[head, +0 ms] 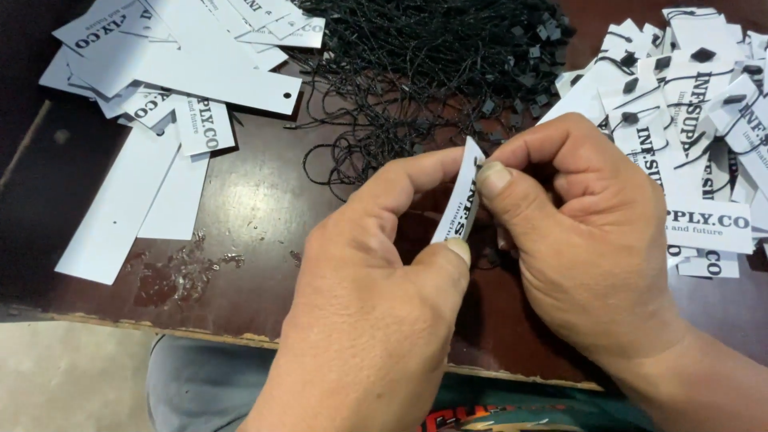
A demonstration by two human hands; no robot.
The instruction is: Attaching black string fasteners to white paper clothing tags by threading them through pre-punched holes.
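My left hand (pixel 376 296) pinches a narrow white paper tag (pixel 464 192) between thumb and forefinger, holding it edge-on over the dark brown table (pixel 256 208). My right hand (pixel 584 232) meets the tag's top end, thumb and forefinger pressed at its hole where a thin black string shows. Behind both hands lies a tangled heap of black strings with small plastic locks (pixel 432 72).
A loose pile of plain white tags (pixel 160 88) spreads over the table's back left. A pile of tags with black strings fitted (pixel 688 104) lies at the right. The table's chipped front edge (pixel 200 332) runs below, with my lap under it.
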